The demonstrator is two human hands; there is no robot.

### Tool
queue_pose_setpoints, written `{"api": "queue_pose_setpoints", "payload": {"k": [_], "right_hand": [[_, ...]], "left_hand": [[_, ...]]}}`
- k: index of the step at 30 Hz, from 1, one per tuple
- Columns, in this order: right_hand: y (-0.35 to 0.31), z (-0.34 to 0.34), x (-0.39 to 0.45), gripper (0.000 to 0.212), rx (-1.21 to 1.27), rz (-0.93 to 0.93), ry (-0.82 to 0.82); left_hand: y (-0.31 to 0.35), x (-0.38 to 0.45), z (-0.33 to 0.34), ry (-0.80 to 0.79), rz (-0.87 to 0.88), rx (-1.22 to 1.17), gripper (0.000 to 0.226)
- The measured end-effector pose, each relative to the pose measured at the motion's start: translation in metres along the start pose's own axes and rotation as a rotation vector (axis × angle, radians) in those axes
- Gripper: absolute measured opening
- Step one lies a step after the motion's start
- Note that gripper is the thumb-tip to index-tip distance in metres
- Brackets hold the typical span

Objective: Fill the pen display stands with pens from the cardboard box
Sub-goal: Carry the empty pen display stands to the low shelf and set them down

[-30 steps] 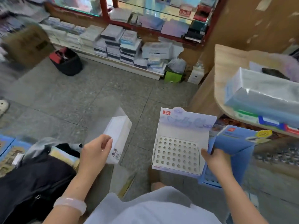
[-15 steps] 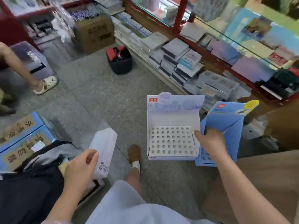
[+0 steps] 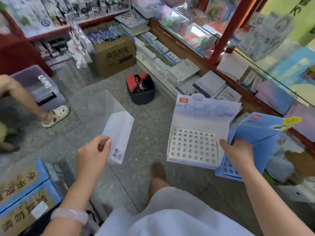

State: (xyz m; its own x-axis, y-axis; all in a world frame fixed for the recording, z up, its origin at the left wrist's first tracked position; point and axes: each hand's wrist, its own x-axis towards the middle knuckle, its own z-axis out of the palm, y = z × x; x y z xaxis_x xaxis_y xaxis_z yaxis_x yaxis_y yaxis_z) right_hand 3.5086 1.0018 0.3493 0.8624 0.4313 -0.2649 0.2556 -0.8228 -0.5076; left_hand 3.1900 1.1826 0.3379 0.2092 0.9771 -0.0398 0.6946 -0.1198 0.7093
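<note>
1. Holding both stands side by side, the right hand (image 3: 238, 153) grips the white display stand (image 3: 194, 147) and the blue display stand (image 3: 252, 142) where they meet, every hole showing empty.
2. The left hand (image 3: 92, 153) pinches a small white box (image 3: 117, 140) by its near end, its long axis running away from the person, towards the floor (image 3: 144, 120).
3. The cardboard box (image 3: 114, 56) sits well ahead, nearer the left hand; pens seem yet to come.

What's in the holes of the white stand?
Nothing: the white stand's holes all look empty, no pens. The right hand grips its edge along with the blue stand, covering that corner.
</note>
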Motion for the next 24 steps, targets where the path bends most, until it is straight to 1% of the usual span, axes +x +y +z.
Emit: {"api": "queue_pose_setpoints", "payload": {"k": [3,7,10,13,16,19,21,22,24], "right_hand": [[-0.043,0.026,0.061,0.043,-0.035,0.041,-0.015],[-0.125,0.074,0.149,0.038,-0.063,-0.015,-0.025],[-0.205,0.107,0.208,0.038,-0.062,-0.050,-0.054],[-0.296,0.133,0.261,0.032,-0.058,-0.114,-0.089],[-0.387,0.158,0.306,0.040,-0.074,-0.190,-0.138],[-0.466,0.189,0.352,0.045,-0.096,-0.224,-0.135],[-0.516,0.213,0.382,0.044,-0.104,-0.219,-0.124],[-0.538,0.225,0.395,0.043,-0.106,-0.207,-0.113],[-0.577,0.249,0.421,0.043,-0.080,-0.179,-0.087]], "left_hand": [[0.000,0.082,0.005,0.053,-0.022,-0.026,0.007],[-0.008,0.192,0.012,0.053,-0.082,0.033,0.006],[-0.014,0.264,0.004,0.043,-0.155,0.069,0.006],[-0.028,0.326,-0.012,0.074,-0.238,0.081,0.004],[-0.047,0.389,-0.028,0.119,-0.341,0.042,0.008],[-0.074,0.466,-0.035,0.164,-0.422,0.002,0.013],[-0.093,0.528,-0.036,0.187,-0.450,-0.034,0.006],[-0.100,0.562,-0.038,0.187,-0.437,-0.023,0.004],[-0.109,0.633,-0.043,0.132,-0.387,0.023,0.005]]}}
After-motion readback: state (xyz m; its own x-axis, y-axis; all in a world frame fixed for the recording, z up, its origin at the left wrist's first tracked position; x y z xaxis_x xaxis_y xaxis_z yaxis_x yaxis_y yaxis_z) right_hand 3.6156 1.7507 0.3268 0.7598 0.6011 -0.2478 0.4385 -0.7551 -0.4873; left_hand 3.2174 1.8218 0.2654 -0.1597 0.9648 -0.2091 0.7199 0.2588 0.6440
